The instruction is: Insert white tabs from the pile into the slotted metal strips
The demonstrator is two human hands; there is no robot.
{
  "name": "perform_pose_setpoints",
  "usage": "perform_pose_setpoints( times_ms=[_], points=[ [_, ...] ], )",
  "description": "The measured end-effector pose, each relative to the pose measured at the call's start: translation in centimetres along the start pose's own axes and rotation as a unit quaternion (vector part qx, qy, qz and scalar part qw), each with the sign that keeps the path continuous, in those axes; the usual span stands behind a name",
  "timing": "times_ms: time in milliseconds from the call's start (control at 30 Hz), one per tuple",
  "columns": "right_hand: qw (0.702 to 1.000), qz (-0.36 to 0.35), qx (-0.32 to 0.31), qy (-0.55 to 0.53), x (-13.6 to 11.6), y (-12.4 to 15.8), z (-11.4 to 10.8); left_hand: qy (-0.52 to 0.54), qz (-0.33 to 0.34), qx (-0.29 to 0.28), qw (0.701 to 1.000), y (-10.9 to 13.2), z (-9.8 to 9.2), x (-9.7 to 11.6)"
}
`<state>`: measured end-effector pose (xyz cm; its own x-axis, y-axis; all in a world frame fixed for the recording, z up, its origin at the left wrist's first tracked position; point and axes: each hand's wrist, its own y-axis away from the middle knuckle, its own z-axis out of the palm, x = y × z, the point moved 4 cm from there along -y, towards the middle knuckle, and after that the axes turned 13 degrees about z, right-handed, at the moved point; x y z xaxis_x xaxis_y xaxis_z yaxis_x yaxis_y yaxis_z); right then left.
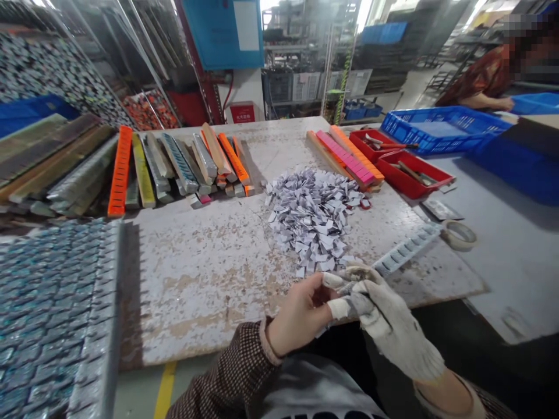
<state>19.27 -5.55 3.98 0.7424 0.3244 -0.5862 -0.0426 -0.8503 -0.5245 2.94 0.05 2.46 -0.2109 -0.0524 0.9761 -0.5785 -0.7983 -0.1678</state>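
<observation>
My left hand (301, 314) is bare apart from white coverings on its thumb and index fingertip. Those fingers pinch together at the table's front edge, touching my right hand (386, 320). The right hand wears a white knitted glove, its fingers curled inward. What sits between the two hands is mostly hidden; a greyish bit shows there, too small to name. Just beyond them lies a heap of small white-grey pieces (312, 215). A pale slotted bar (406, 250) rests on the table right beside the gloved fingers.
Many slotted bars (26, 314) in silver wrap stand at left. Wooden strips, orange (120, 174) and yellow (144, 174), line the back. Red trays (413, 174), a tape roll (458, 234) and a blue crate (445, 128) are at right. Another person's arm (484, 102) is at far right.
</observation>
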Motion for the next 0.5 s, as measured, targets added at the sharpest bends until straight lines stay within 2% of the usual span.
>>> perform_pose_setpoints(
  times_ms=[67,167,267,400,467,500],
  points=[
    [0.999,0.003,0.031,-0.034,-0.7,0.5,-0.6,-0.089,0.017,-0.023,0.996,0.5,0.2,0.4],
    [0.993,0.073,-0.003,-0.09,-1.0,1.6,-1.2,-0.166,0.07,-0.098,0.979,1.4,1.0,1.0],
    [0.979,0.149,-0.051,-0.128,-0.8,3.5,-1.9,-0.157,0.147,-0.162,0.963,2.1,2.5,2.2],
    [0.974,0.177,-0.051,-0.131,-0.6,6.2,-3.1,-0.084,0.234,-0.252,0.935,2.9,4.8,3.5],
    [0.974,0.182,-0.042,-0.128,-0.4,6.6,-3.4,-0.099,0.228,-0.236,0.939,2.8,5.0,3.1],
    [0.974,0.182,-0.037,-0.126,-0.4,6.5,-3.4,-0.137,0.209,-0.196,0.948,2.7,4.7,2.7]
  ],
)
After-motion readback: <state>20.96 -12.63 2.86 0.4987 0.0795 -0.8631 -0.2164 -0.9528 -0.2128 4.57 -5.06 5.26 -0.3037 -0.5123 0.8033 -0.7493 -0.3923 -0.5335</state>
